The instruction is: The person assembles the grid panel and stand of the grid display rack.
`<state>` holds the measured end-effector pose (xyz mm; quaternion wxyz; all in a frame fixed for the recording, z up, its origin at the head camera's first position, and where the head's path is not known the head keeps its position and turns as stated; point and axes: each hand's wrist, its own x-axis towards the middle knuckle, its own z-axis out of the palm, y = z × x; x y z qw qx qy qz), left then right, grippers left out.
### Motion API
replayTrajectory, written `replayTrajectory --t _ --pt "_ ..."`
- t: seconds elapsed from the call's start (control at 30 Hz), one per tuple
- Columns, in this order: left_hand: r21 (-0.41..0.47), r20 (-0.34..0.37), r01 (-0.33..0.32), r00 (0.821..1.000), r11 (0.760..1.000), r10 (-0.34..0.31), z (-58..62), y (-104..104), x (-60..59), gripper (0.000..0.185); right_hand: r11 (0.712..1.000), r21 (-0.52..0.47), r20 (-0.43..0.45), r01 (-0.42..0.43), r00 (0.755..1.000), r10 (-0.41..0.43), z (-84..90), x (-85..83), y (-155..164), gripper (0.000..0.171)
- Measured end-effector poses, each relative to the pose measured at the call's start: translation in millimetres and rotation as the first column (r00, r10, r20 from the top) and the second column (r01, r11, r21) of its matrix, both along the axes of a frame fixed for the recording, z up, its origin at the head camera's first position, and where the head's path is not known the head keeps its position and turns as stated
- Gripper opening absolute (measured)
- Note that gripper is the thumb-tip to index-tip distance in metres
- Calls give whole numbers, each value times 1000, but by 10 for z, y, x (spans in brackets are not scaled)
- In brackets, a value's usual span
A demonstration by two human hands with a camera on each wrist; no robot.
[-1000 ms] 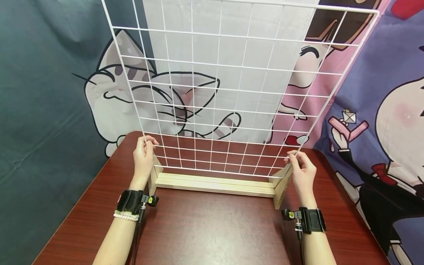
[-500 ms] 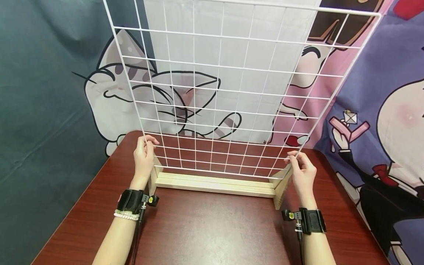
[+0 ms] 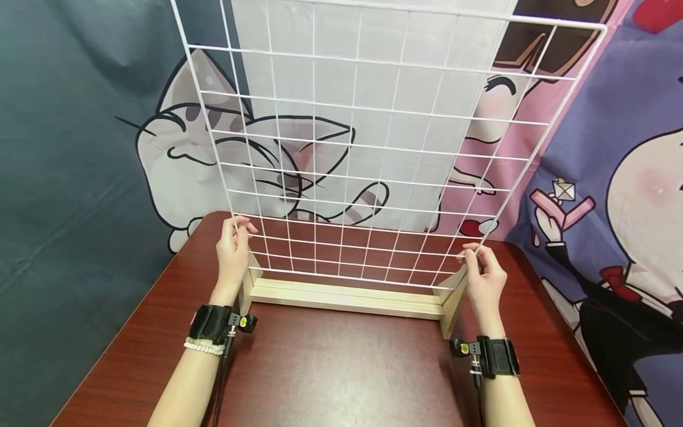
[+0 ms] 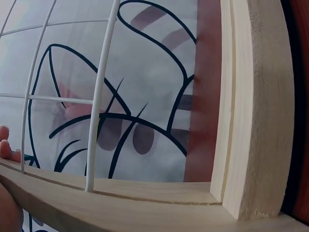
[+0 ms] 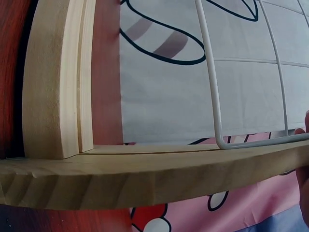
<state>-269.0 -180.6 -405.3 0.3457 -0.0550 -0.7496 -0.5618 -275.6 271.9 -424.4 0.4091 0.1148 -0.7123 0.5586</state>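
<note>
Both hands pinch the white wire grid (image 3: 373, 148): left hand (image 3: 233, 252) on its left side wire, right hand (image 3: 482, 276) on its right. Its bottom edge sits at the wooden base (image 3: 347, 296) mid-bench (image 3: 331, 367), seemingly slotted though not yet released.

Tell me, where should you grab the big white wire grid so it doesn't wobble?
Hold the white wire grid panel low on both side rods, from the near side, as the left hand and right hand do; it stands tall above the pale wooden base.
</note>
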Motion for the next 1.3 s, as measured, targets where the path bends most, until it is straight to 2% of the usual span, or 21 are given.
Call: replayTrajectory --t 0.1,0.2,0.43,0.53,0.67,0.87,1.03,1.13,1.3 --pt "37 30 22 999 999 -23 -5 -6 24 27 1000 -2 -13 -14 1000 14 48 67 -51 11" --pt "79 27 30 999 996 -33 -31 -14 8 31 1000 -4 -8 -17 1000 17 84 103 -75 12" --pt "234 13 55 998 971 -60 -140 -79 -183 38 1000 11 -7 14 1000 -14 51 69 -65 11" --pt "257 19 57 998 965 -65 -99 -82 -210 41 1000 11 -5 11 1000 -10 28 30 -42 12" --pt "254 42 41 998 966 -53 34 -53 -174 41 999 28 -4 17 1000 -17 25 20 -25 11" --pt "210 -7 31 1000 977 -30 269 21 -70 29 1000 23 23 8 1000 -9 91 68 -9 17" --pt "214 -41 25 999 976 -16 309 55 -57 17 998 -60 61 -21 998 24 122 29 40 26" --pt "248 -58 31 998 968 -17 307 62 -53 19 994 -102 98 -44 994 54 169 7 34 29" --pt "297 -62 42 998 954 -25 285 55 -46 24 991 -100 174 -85 980 102 319 40 -56 32"
